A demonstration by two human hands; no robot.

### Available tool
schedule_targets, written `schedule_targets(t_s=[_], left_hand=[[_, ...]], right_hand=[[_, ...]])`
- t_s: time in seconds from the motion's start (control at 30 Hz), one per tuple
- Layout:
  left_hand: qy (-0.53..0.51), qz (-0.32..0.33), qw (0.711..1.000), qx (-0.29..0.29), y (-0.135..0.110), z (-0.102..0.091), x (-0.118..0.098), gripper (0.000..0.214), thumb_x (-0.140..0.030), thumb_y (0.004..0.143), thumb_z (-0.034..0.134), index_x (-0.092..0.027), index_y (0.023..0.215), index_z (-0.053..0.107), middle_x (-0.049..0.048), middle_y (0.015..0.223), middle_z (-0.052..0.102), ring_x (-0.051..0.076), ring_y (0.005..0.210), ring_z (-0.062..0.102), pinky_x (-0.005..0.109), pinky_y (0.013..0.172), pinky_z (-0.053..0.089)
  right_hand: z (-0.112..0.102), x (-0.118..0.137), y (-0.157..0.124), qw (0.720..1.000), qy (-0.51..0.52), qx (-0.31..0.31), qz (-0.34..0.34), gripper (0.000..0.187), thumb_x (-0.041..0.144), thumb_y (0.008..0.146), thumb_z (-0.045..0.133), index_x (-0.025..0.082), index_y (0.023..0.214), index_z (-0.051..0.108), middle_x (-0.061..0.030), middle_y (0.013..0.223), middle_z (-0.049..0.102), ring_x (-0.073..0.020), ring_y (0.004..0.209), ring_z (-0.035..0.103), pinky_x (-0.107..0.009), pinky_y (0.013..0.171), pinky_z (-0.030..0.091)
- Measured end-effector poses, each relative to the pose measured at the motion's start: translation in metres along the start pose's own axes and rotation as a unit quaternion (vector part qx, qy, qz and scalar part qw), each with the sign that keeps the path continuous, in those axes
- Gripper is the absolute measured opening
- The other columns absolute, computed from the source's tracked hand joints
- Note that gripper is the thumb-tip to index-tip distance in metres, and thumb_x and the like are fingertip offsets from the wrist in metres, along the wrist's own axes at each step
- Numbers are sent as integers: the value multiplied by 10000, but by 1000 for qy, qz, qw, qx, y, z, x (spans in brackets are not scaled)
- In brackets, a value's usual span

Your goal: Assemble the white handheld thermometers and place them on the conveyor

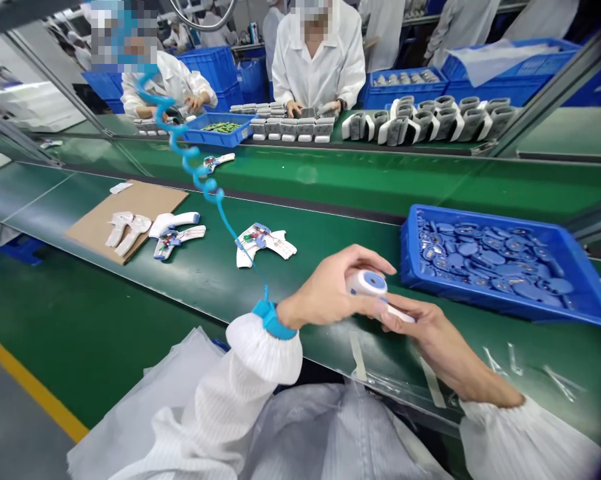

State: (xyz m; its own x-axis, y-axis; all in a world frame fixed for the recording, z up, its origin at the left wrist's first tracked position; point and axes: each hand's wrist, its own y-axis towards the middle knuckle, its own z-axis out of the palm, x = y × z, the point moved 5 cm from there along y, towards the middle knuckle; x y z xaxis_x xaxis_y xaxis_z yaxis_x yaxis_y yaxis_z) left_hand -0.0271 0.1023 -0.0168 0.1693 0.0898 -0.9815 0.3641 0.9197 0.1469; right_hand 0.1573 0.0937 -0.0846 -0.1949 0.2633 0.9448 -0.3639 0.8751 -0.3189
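Note:
My left hand (330, 287) and my right hand (420, 330) both grip a small white device housing with a round blue front ring (369, 284), held just above the green belt (190, 273). The left fingers curl over its top; the right fingers pinch its lower end. A blue wrist strap (271, 319) with a coiled blue cord (195, 163) sits on my left wrist. A blue bin (480, 303) of blue ring parts stands just right of the hands.
On the belt to the left lie open white housings with wiring (263, 243), and more housings (173, 230) by a cardboard sheet (130, 217). Across the line, two people in white coats work beside rows of white housings (430, 120) and blue crates.

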Motion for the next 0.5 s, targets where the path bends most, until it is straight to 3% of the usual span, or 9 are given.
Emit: schedule_targets(t_s=[0.13,0.2,0.27,0.37,0.43,0.5], left_hand=[[27,-10,999,30,-16,22,-16,404,-176,749,869,-166,1084,643,125,1164,688,242,1042,676,362,931,560],[120,2,993,22,-21,24,-17,275,-210,835,794,-186,1072,658,102,1163,703,237,1040,677,369,947,553],[245,-2,969,10,-29,14,-12,180,-250,924,684,-189,1093,679,95,1167,715,239,1037,674,383,955,539],[348,-86,933,-44,-43,-39,-3,144,-264,904,669,-176,991,743,77,1007,753,239,923,687,366,883,539],[324,-153,921,-151,-45,-98,-9,86,-244,811,746,-158,816,751,67,860,752,230,843,688,335,827,544],[256,-194,898,-302,-36,-161,-25,154,-261,771,786,-118,766,728,98,824,742,231,803,690,329,779,555]], right_hand=[[3,-9,-5,998,39,54,5,513,533,699,894,231,1108,822,-64,942,772,-232,850,676,-344,791,559],[6,-11,-7,998,25,49,5,497,543,708,880,225,1086,827,-50,876,767,-220,790,674,-340,758,563],[5,-9,-8,999,-26,35,8,509,587,724,848,219,1075,831,-54,853,772,-222,739,679,-346,713,570],[-3,5,1,986,-157,-48,-40,535,677,765,761,239,1065,832,-78,957,794,-253,775,716,-363,689,579],[-1,25,18,953,-250,-133,-108,520,687,833,682,249,1079,818,-81,1031,792,-272,847,729,-396,753,584],[24,46,45,910,-350,-153,-161,461,595,940,598,226,1150,777,-87,1143,769,-270,965,719,-420,892,561]])
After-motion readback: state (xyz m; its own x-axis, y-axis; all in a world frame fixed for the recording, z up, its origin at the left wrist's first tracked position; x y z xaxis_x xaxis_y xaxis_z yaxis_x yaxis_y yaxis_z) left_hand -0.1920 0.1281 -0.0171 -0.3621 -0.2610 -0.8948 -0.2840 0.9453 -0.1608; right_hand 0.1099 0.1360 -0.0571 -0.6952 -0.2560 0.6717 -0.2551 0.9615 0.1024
